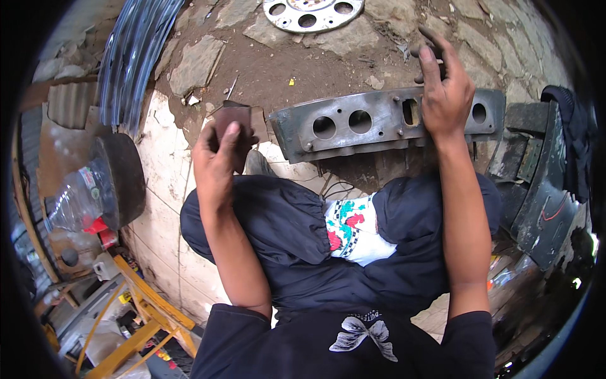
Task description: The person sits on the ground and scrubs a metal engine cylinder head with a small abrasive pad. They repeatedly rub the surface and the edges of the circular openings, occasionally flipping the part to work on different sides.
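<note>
Left hand (218, 158) pinches a limp brown abrasive sheet (237, 123); right hand (445, 88), fingers loosely spread, rests on the metal block (372, 123), likely heavy, rigid, best gripped by its ends.

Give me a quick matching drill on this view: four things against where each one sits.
1. metal block with round holes
2. brown sheet
3. clear plastic bottle
4. round metal disc

A. on the ground at the top edge
B. lying at far left
C. under the right hand
D. gripped in the left hand

Pairs: 1-C, 2-D, 3-B, 4-A
</note>
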Tool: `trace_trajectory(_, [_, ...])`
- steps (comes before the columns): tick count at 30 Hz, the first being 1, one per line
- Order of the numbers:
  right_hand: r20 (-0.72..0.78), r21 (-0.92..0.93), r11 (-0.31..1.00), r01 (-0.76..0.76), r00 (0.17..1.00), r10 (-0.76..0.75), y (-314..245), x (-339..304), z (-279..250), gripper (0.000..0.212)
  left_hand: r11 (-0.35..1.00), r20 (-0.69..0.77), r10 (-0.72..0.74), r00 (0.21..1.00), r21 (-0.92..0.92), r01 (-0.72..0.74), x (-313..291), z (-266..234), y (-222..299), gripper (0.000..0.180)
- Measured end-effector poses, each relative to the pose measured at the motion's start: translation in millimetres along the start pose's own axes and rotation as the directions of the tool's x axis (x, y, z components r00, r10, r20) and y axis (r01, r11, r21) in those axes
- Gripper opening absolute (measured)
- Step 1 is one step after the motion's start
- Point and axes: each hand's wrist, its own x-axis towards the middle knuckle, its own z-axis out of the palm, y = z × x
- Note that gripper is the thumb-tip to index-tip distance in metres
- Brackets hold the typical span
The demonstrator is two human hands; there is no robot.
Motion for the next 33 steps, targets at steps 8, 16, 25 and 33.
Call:
trace_trajectory(8, [0.035,-0.033,0.998,-0.054,0.998,0.056,-3.7,2.1,-0.3,0.039,0.955,0.123,0.101,0.987,0.267,-0.131,10.2,24.8,-12.1,0.038])
trace_trajectory(16, [0.096,-0.117,0.988,-0.096,0.99,0.107,2.3,-1.0,-6.2,0.031,0.961,0.083,0.088,0.993,0.254,-0.107,4.7,30.1,-8.7,0.037])
trace_trajectory(25, [0.109,-0.103,0.99,-0.093,0.989,0.104,-6.0,-3.2,-4.6,0.034,0.904,0.237,0.171,0.956,0.348,-0.248,6.0,30.9,-4.3,0.035])
trace_trajectory(33, [0.118,-0.226,0.974,-0.005,0.992,0.033,-7.4,0.6,-1.0,0.038,0.953,0.227,0.121,0.966,0.245,-0.177,7.2,28.3,-7.0,0.031])
